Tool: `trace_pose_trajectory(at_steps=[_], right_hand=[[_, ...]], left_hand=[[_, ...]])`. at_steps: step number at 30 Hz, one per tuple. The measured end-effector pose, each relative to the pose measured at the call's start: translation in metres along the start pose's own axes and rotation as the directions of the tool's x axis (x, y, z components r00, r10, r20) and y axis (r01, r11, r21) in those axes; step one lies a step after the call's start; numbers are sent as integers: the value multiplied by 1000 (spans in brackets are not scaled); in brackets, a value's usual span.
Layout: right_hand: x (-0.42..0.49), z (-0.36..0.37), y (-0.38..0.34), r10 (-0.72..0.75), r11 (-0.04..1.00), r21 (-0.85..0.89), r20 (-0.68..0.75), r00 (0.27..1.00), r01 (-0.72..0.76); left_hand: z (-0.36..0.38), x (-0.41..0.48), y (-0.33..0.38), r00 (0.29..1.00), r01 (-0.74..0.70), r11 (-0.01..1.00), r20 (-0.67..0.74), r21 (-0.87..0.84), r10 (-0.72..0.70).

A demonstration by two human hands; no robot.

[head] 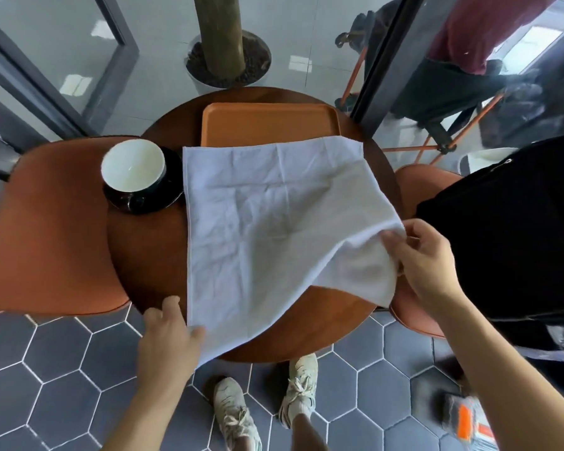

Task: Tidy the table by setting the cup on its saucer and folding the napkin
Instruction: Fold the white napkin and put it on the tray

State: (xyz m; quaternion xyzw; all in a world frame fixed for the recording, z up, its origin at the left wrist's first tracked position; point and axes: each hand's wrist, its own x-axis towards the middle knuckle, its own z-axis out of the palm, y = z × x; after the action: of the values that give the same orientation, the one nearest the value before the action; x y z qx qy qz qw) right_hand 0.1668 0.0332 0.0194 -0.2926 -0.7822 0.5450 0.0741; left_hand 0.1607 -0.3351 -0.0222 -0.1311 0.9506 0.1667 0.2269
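A white napkin point(267, 222) lies spread over the round wooden table point(147, 255), its far edge overlapping an orange tray. My left hand point(168, 336) pinches the napkin's near left corner at the table's front edge. My right hand point(424, 258) grips the near right corner and holds it lifted and turned over, above the table. A cup point(133, 166), black outside and white inside, stands on a black saucer point(163, 203) at the table's left side, just left of the napkin.
An orange tray point(269, 125) lies at the table's far side. Orange chairs stand left point(46, 229) and right point(414, 183), the right one draped with black cloth point(508, 229). A potted tree trunk point(222, 37) rises behind the table. My shoes point(267, 402) rest on hexagonal tiles.
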Motion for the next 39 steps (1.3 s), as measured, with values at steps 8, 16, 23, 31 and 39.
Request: trace_pose_trajectory(at_steps=[8,16,23,31,39], right_hand=[[7,-4,36,310,936,-174,-1,951,-306],[-18,-22,66,257,955,-158,24,966,-250],[-14,-34,55,52,996,70,-19,998,-51],[-18,-52,73,93,943,291,240,966,-163],[-21,-55,68,-106,994,-27,42,994,107]], left_hand=[[10,2,-22,985,79,858,-92,-508,-145],[27,-22,-32,984,99,786,-57,-610,-169],[21,-25,-25,933,-33,631,-251,-775,-258],[21,-35,-26,989,-43,331,-86,-943,-117],[13,-29,-28,994,-97,548,-103,-831,21]])
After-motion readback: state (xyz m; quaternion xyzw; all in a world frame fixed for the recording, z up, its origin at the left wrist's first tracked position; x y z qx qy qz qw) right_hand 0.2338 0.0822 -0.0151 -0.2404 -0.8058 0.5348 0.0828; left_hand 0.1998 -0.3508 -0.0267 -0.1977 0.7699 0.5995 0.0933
